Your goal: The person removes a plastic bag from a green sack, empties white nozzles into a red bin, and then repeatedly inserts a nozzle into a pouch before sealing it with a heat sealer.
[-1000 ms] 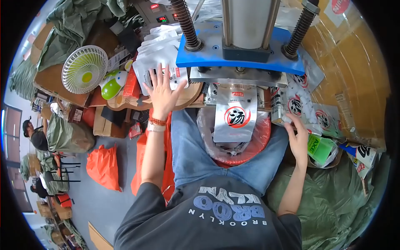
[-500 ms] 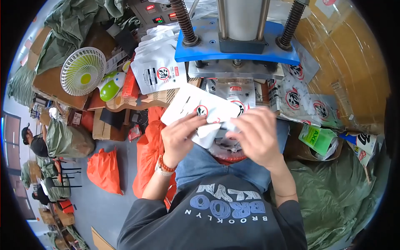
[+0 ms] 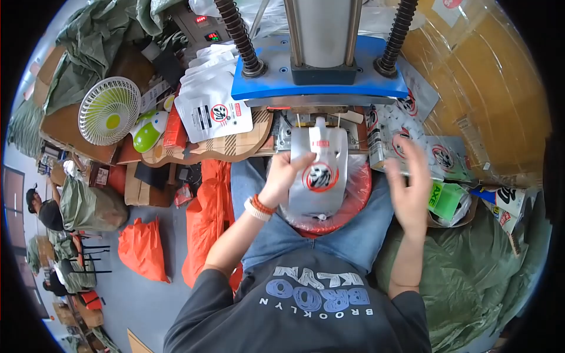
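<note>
A silver spout pouch (image 3: 316,194) with a red-and-black round print hangs in front of the press, its white spout (image 3: 320,122) pointing up at the metal jaws. My left hand (image 3: 286,177) pinches the pouch's left edge, thumb across its front. To the right, my right hand (image 3: 410,185) is raised with fingers apart and nothing in it, slightly blurred. It is nearest to printed pouches (image 3: 442,156) at the right side of the press. Beneath the held pouch, a red tub (image 3: 366,194) lined with clear plastic sits between my legs.
The press has a blue plate (image 3: 318,79) and spring columns (image 3: 240,38). Fanned white pouches (image 3: 215,112) lie on a wavy-edged board (image 3: 206,147) at left, near a fan (image 3: 110,112). A large carton (image 3: 488,100) and green box (image 3: 445,200) stand right. Another person (image 3: 47,209) is far left.
The white pouch that both hands held is out of them. My left hand now grips the silver pouch at the press, and my right hand has moved away to the right and opened.
</note>
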Demonstrator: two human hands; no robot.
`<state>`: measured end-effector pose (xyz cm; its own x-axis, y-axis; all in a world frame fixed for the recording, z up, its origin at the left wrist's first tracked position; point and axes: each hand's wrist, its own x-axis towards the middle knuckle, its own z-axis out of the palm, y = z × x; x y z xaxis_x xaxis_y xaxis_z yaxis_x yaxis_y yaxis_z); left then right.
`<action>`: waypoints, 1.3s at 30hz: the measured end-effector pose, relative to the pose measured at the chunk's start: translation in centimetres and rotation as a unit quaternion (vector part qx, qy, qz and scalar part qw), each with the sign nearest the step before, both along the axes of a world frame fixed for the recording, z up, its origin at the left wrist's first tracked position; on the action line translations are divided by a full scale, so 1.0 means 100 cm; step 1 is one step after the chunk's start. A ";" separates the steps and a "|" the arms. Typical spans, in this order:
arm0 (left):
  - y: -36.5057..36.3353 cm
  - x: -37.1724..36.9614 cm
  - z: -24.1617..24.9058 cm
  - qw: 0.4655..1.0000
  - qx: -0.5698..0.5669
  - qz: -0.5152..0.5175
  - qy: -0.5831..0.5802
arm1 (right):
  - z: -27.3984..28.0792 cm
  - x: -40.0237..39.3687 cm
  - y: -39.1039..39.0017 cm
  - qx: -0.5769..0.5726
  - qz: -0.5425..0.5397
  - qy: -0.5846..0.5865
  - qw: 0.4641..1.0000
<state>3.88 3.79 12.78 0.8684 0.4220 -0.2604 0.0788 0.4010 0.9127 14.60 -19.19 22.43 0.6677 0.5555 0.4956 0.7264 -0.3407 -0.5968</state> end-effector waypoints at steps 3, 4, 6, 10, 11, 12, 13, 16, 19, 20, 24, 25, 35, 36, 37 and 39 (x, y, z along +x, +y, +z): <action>0.010 0.020 0.023 0.999 -0.039 0.002 0.015 | -0.010 0.044 -0.006 -0.056 -0.094 -0.059 0.992; 0.012 0.023 0.020 0.998 -0.057 0.008 0.009 | -0.021 0.062 -0.002 -0.111 -0.157 -0.107 0.976; 0.010 0.026 0.007 0.997 -0.071 0.026 -0.009 | -0.087 0.097 0.004 -0.196 -0.149 -0.137 0.960; 0.033 0.016 0.027 0.995 0.072 -0.020 0.071 | -0.088 0.094 0.011 -0.263 -0.081 -0.040 0.961; 0.049 0.010 0.039 0.968 0.188 -0.084 0.143 | -0.080 0.089 0.010 -0.261 -0.075 -0.041 0.962; 0.065 0.002 0.044 0.958 0.254 -0.010 0.129 | -0.073 0.085 0.005 -0.233 -0.058 0.014 0.971; 0.083 -0.007 0.048 0.939 0.318 0.061 0.114 | -0.069 0.083 0.001 -0.205 -0.044 0.072 0.975; 0.157 -0.041 -0.016 0.645 0.712 0.030 0.276 | -0.078 0.076 -0.008 -0.101 -0.046 0.131 0.985; 0.123 -0.077 -0.032 0.599 0.787 -0.005 0.147 | -0.064 0.063 -0.003 0.100 -0.027 0.178 0.979; 0.123 -0.083 -0.031 0.635 0.763 0.032 0.116 | -0.054 0.048 -0.002 0.230 -0.004 0.211 0.950; 0.097 -0.097 -0.002 0.788 0.591 0.139 0.104 | 0.012 -0.017 0.008 0.184 0.050 0.002 0.982; 0.080 -0.096 0.020 0.799 0.574 0.141 0.111 | 0.020 -0.029 0.012 0.148 0.054 -0.101 0.982; -0.010 -0.105 0.115 0.734 0.627 -0.046 -0.258 | 0.049 -0.080 0.023 0.064 0.281 -0.127 0.949; -0.013 -0.102 0.113 0.748 0.621 -0.052 -0.228 | 0.049 -0.077 0.022 0.065 0.262 -0.109 0.957; -0.015 -0.097 0.107 0.761 0.615 -0.059 -0.198 | 0.050 -0.074 0.022 0.067 0.242 -0.091 0.964; -0.017 -0.072 0.066 0.860 0.494 -0.068 -0.106 | 0.028 -0.053 0.037 0.021 0.161 -0.065 0.985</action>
